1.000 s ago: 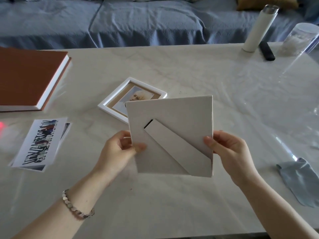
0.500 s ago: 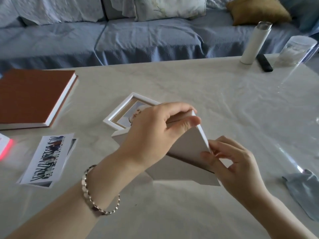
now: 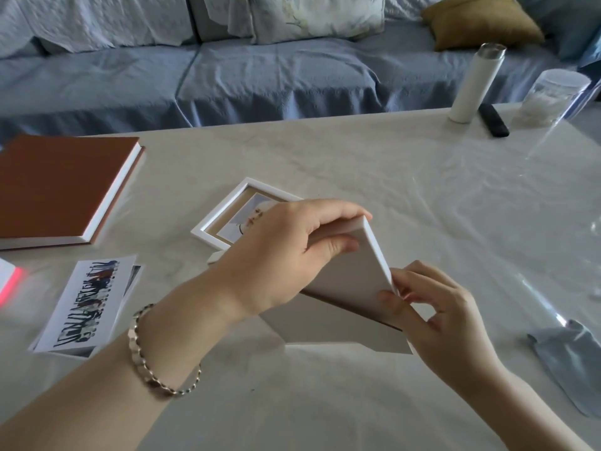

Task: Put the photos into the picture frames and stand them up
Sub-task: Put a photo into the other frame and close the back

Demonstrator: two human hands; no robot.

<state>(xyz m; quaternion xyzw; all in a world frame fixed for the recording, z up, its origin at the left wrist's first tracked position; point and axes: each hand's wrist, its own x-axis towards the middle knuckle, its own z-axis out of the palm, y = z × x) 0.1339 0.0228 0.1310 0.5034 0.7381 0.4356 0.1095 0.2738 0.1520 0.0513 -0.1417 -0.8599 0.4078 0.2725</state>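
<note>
The picture frame (image 3: 354,281) is held back-side up over the near middle of the worktop (image 3: 390,190), tilted, with its lower edge close to or on the surface; I cannot tell whether it touches. Its pale stand flap (image 3: 335,323) juts out below the backing, opened away from it. The left hand (image 3: 279,255) reaches over from the left, a bracelet (image 3: 156,359) on its wrist, and its fingers (image 3: 338,216) curl over the frame's top corner while the thumb presses on the backing. The right hand (image 3: 435,307) pinches the frame's right edge near the lower corner, thumb on the back and fingers (image 3: 419,281) wrapped round the far side. Both hands are closed on the frame.

At the near right lies a crumpled grey-blue cloth (image 3: 566,356). At the near left a small stack of photos (image 3: 87,301) lies flat, the top 1 showing a row of dark figures on white. A red glow (image 3: 13,278) shows at the left edge.

Just behind the left hand a second frame (image 3: 224,216), white, lies face up with a photo already in it, partly hidden by the hand. Further left sits a large brown book (image 3: 58,187) with a white edge.

At the far right corner stand a white bottle (image 3: 474,86) with a metal cap and a clear jar (image 3: 553,96), with a black remote (image 3: 492,120) lying between them. Beyond the worktop is a sofa (image 3: 260,76) under a blue cover, with pale cushions (image 3: 312,14) and 1 mustard cushion (image 3: 481,21).
</note>
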